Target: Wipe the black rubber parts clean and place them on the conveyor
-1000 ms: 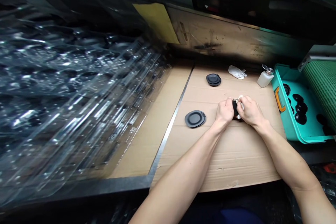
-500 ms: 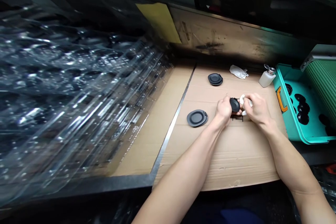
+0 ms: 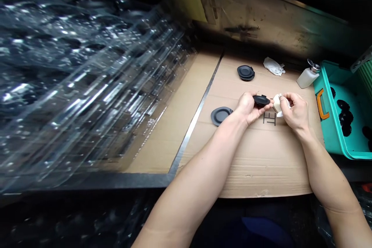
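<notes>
My left hand [image 3: 247, 107] is closed on a black round disc part [image 3: 261, 100], held flat a little above the cardboard sheet [image 3: 261, 159]. My right hand [image 3: 294, 111] pinches a small white cloth wad [image 3: 277, 104] right beside the disc's edge. A second black disc [image 3: 220, 115] lies on the cardboard just left of my left hand. A third black disc [image 3: 245, 72] lies farther back.
A stack of clear plastic blister trays [image 3: 78, 81] fills the left side. A crumpled white cloth [image 3: 273, 66] and a small white dispenser bottle [image 3: 308, 76] sit at the back. A teal bin [image 3: 334, 124] with several black discs stands at the right.
My hands have parted: the left has turned the black disc up flat into view, the right has drawn the white cloth off to its side. The view has tilted downward.
</notes>
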Demonstrator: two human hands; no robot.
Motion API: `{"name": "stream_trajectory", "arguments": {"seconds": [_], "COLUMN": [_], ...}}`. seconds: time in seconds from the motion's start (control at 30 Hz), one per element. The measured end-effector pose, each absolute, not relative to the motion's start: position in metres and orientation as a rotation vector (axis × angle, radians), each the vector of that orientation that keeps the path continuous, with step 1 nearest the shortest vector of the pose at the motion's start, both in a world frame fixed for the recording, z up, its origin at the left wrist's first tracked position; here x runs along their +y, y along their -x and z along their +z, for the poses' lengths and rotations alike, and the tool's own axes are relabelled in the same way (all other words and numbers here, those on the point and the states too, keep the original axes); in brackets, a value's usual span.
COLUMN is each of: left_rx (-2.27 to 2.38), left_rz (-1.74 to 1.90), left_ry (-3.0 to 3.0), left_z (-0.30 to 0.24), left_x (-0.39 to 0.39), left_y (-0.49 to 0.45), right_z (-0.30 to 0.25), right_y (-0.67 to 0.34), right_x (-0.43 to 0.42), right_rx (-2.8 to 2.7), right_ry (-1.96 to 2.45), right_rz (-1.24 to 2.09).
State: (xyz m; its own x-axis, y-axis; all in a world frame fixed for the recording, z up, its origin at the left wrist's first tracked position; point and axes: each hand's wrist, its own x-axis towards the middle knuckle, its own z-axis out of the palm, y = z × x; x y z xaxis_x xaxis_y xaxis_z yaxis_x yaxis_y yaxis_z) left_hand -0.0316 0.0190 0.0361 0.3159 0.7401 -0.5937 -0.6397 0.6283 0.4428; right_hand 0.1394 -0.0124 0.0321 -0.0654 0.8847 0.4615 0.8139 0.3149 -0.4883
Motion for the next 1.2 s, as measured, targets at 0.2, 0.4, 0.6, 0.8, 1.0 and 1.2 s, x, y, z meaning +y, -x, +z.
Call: {"name": "stream_trajectory", "arguments": {"seconds": [0.2, 0.4, 0.6, 0.8, 1.0, 1.2], "left_rx": [0.911, 1.067, 1.163, 1.275, 1.392, 1.372], "left_rz": [0.926, 1.018, 1.055, 1.096, 1.129, 1.115], "left_ry": [-0.244, -0.485, -0.772, -0.976, -1.174, -1.14], "left_z": [0.033, 0.017, -0.006, -0.016, -0.011, -0.009], "left_x": [0.014, 0.006, 0.006, 0.005, -0.001, -0.004], "left_y": [0.023, 0.005, 0.001, 0.0, 0.0, 0.0], "right_z": [0.032, 0.024, 0.022, 0.022, 0.021, 0.021], "right_y": [-0.132, -0.134, -0.131, -0.129, -0.128, -0.127], "right_x": [-0.011, -0.005, -0.005, -0.005, -0.008, -0.009], "right_rx": [-2.005, -2.218, -2.312, -2.331, -2.302, -2.304], "right_ry": [1.433, 1.524, 1.602, 1.604, 1.637, 1.624], "right_rz": [0.175, 0.221, 0.128, 0.106, 0.075, 0.092]}}
